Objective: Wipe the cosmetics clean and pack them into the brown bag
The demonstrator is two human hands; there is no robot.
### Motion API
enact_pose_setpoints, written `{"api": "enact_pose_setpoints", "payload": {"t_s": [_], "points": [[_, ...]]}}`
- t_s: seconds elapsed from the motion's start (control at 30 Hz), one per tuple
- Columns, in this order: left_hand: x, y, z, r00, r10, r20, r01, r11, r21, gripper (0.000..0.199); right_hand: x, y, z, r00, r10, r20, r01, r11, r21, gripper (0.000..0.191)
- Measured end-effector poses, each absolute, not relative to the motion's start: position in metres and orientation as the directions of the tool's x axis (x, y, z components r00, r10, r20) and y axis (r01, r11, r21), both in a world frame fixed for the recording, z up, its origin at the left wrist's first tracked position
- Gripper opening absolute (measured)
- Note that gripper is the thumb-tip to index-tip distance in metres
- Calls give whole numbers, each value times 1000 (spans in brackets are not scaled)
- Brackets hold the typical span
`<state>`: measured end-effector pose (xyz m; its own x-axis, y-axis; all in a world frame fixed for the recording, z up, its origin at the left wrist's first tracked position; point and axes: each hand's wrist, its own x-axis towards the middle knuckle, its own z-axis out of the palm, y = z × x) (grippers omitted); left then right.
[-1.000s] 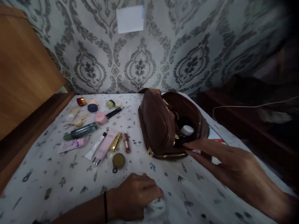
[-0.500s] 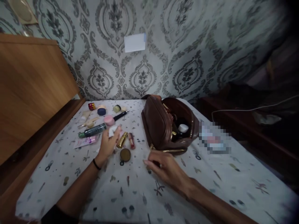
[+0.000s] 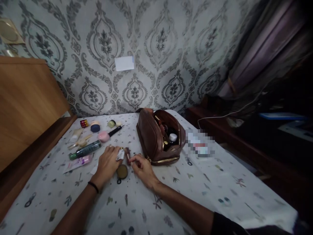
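My left hand (image 3: pixel 109 160) is closed on a crumpled white tissue (image 3: pixel 120 154), beside the small cosmetics at the table's middle. The gold tube is mostly hidden near its fingers. My right hand (image 3: pixel 144 170) has its thumb and index finger pinched on the lower end of a reddish-pink lip tube (image 3: pixel 127 154). Just below lies a round olive-brown compact (image 3: pixel 122 171). To the right stands an open brown bag (image 3: pixel 151 137) with a white-capped jar (image 3: pixel 173 137) and other items inside.
Left of my hands lie a green bottle (image 3: pixel 85 150), a pink-white tube (image 3: pixel 78 163), a pink round item (image 3: pixel 103 136), a black pen-like item (image 3: pixel 114 131) and a dark blue jar (image 3: pixel 95 127). A blurred-out packet (image 3: pixel 200 143) lies right of the bag.
My right hand has moved left from the bag's front to the lip tube and taken hold of it. My left hand has come closer to the gold tube, still with the tissue. The view has shifted.
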<state>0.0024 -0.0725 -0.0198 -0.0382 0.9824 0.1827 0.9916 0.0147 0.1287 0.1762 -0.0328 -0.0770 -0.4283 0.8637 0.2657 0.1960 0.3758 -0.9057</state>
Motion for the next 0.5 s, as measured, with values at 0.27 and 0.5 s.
{"api": "enact_pose_setpoints", "payload": {"t_s": [0.27,0.5], "points": [[4,-71,-26,-114,979,172,978,80,194,41,178,-35,-77,-445,862,243,165,346,-924,15],[-5,-64,-24,-247,936,249,658,-27,753,51,180,-42,-68,-426,877,221,33,260,-965,14]]}}
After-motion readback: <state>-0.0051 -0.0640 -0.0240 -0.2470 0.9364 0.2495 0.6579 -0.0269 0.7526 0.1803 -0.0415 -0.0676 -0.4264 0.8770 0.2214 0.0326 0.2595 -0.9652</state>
